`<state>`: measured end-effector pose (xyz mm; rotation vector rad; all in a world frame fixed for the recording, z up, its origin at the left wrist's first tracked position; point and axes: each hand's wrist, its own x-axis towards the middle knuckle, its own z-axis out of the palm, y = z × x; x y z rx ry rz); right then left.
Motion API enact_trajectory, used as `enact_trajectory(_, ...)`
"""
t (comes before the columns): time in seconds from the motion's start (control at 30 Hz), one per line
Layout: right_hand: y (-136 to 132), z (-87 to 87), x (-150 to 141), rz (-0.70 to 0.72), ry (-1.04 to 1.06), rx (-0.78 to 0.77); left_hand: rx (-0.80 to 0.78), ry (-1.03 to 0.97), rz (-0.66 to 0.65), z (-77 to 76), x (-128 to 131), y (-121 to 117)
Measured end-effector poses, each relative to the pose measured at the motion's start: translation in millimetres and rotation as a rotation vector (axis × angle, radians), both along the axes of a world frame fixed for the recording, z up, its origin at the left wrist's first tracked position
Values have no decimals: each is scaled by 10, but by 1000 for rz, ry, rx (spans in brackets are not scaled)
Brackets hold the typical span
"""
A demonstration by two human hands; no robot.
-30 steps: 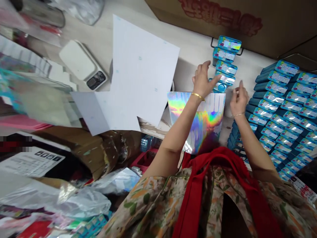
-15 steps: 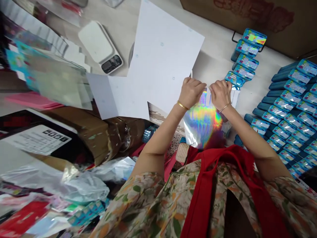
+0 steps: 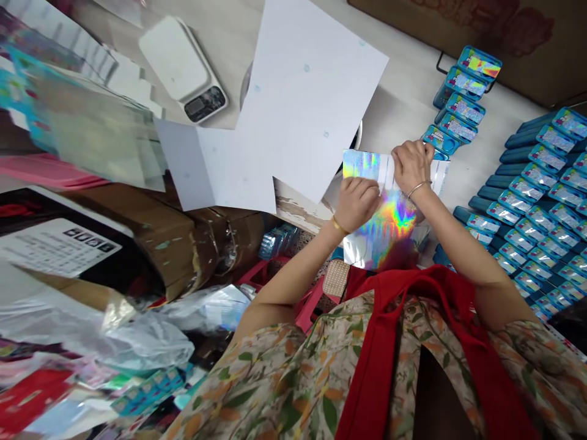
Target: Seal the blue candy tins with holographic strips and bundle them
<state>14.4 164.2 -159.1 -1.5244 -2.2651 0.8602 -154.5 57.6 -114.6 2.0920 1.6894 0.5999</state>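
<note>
A shiny rainbow holographic sheet (image 3: 397, 211) with pale strips near its far edge lies in front of me at the table edge. My left hand (image 3: 360, 201) is on the sheet's left part, with fingers curled and closed on it. My right hand (image 3: 411, 164) is over the sheet's far edge with its fingers bent together; what they pinch is hidden. Just past the right fingertips is a blue tin (image 3: 440, 140) with a printed front, at the near end of a short row of blue tins (image 3: 465, 109).
Many stacked blue tins (image 3: 527, 201) stand on the right. A large white sheet (image 3: 307, 91) lies left of my hands, beside a white scale (image 3: 178, 61). A cardboard box (image 3: 458, 30) is at the back. Boxes (image 3: 183, 244) and plastic bags (image 3: 128, 330) crowd the lower left.
My left hand has moved away from the right hand, down toward me along the sheet's left part. The right hand stays near the far edge, slightly farther right. The view has shifted slightly.
</note>
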Motion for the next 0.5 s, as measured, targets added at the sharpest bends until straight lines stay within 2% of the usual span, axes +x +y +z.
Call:
enact_trajectory(0.1,2,71,51,-51,247,77,69,-278,282,276,72,-50)
enact_trajectory(0.2,-104,248,150,-115,601,72,43,-671,517,363,170,139)
enact_trajectory(0.27,-227,367,226,-177,734,-71,-33,-880,570,313,259,313)
enact_trajectory(0.37,-387,459,341,-345,773,-268,-174,-1051,577,164,437,524)
enact_trajectory(0.43,-420,457,437,-464,767,-288,-244,-1089,563,53,571,632)
enact_trajectory(0.5,-381,420,562,-534,729,-210,-256,-1061,525,-59,700,746)
